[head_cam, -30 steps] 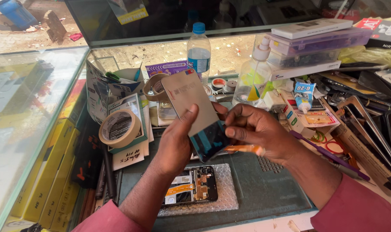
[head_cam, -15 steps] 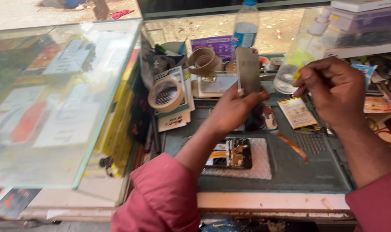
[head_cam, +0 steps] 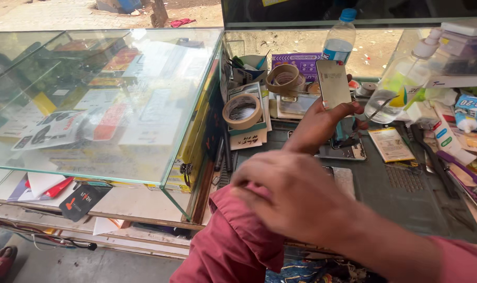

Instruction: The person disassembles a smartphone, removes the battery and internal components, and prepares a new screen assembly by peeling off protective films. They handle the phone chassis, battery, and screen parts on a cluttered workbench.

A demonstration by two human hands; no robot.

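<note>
The left hand (head_cam: 319, 123) reaches forward over the bench and grips a phone back cover (head_cam: 333, 84) by its lower edge, thumb on the near side and fingers curled behind it, so the pale metallic panel stands upright and slightly tilted above the work mat (head_cam: 406, 194). The right hand (head_cam: 296, 202) lies across the left forearm, close to the camera, palm down with fingers loosely bent; it presses on the rolled-up maroon sleeve (head_cam: 233, 246) at the left elbow. Whether it pinches the cloth or only rests on it cannot be told.

Just below the cover, an opened phone (head_cam: 343, 151) lies flat on the dark green mat, partly hidden by the left wrist. To its right sits a small yellowish card (head_cam: 390, 144). Behind the cover stand a water bottle with a blue cap (head_cam: 339, 39) and a clear squeeze bottle (head_cam: 401, 89). To the left of the left hand, two rolls of tape (head_cam: 242, 111) rest on stacked boxes. A glass display case (head_cam: 102, 99) fills the left side, holding packaged goods.
</note>
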